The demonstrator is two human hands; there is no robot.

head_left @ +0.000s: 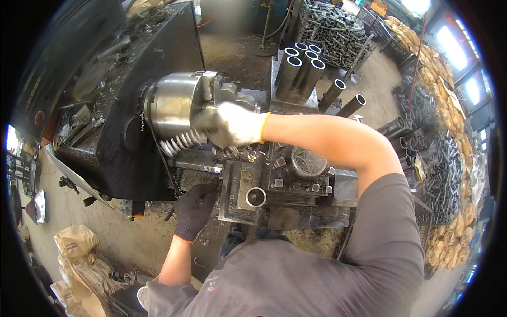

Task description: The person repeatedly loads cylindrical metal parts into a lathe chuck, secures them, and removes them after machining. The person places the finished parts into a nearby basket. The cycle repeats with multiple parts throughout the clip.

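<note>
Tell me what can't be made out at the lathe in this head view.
- Whatever the right hand grips at the chuck: motion-blurred, covered by the glove.
- Left hand fingertips: hidden under the carriage edge.
- Far racks of steel tubes: too small, bent by the rim.

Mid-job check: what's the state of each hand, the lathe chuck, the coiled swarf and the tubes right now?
right hand: white-gloved, at the chuck face, blurred.
left hand: dark-gloved, low on the lathe's front; grip not visible.
lathe chuck: shiny; spin not tellable.
coiled swarf: hanging below the chuck.
steel tubes: upright, open-ended, behind the carriage.
</note>
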